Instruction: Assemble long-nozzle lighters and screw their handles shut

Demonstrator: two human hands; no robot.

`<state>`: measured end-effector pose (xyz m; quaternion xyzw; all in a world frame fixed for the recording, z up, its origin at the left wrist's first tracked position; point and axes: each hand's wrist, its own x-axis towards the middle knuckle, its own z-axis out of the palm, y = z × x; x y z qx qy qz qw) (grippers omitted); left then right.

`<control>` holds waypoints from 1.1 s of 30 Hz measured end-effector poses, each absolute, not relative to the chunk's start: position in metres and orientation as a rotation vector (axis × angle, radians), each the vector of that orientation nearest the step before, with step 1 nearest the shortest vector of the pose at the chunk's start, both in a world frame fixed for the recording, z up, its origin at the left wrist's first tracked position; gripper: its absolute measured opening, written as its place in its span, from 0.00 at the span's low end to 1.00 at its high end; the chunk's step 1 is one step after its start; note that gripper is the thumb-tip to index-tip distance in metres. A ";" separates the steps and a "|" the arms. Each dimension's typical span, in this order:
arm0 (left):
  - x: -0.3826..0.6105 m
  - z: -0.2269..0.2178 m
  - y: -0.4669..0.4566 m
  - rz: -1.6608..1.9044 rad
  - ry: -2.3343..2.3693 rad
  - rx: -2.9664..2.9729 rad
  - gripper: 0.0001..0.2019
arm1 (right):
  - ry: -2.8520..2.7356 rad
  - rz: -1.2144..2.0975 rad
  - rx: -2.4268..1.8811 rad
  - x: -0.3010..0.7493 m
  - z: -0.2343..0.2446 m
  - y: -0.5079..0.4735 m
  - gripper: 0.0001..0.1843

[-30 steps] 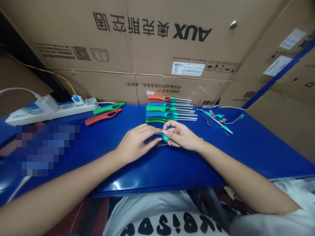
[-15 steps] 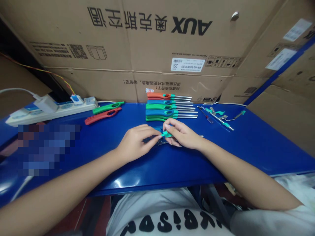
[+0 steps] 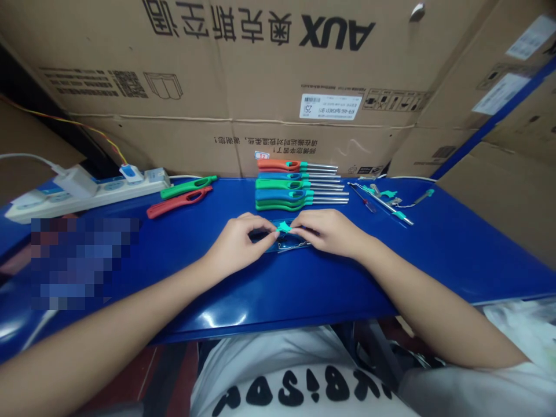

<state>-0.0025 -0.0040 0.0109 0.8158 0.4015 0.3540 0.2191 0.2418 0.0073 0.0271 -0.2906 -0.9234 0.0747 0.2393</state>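
My left hand (image 3: 237, 243) and my right hand (image 3: 330, 230) meet at the middle of the blue table (image 3: 269, 289). Both pinch a small teal plastic piece (image 3: 283, 227) between their fingertips. Under the fingers lies a blue handle part with metal bits (image 3: 286, 243), partly hidden by the hands. Just behind the hands sits a stack of long lighters (image 3: 295, 185) with orange, blue and green handles and metal tubes pointing right.
A green handle shell (image 3: 187, 186) and a red one (image 3: 179, 201) lie at the left. A white power strip (image 3: 87, 191) with plugs runs along the far left. Loose metal tubes and teal parts (image 3: 386, 200) lie at the right. Large cardboard boxes (image 3: 278, 87) wall the back.
Both hands shifted slightly and flattened down over the blue part; the teal piece now sits between the two sets of fingertips instead of mostly in the right hand. The view tilted down a little.
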 end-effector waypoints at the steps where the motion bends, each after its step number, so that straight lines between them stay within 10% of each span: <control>1: -0.003 0.011 -0.004 0.997 1.088 2.340 0.08 | -2.548 0.192 -0.807 0.243 0.029 0.008 0.12; 33: 0.000 0.009 -0.012 0.788 0.781 2.503 0.06 | -2.659 0.465 -0.954 0.253 0.036 0.013 0.08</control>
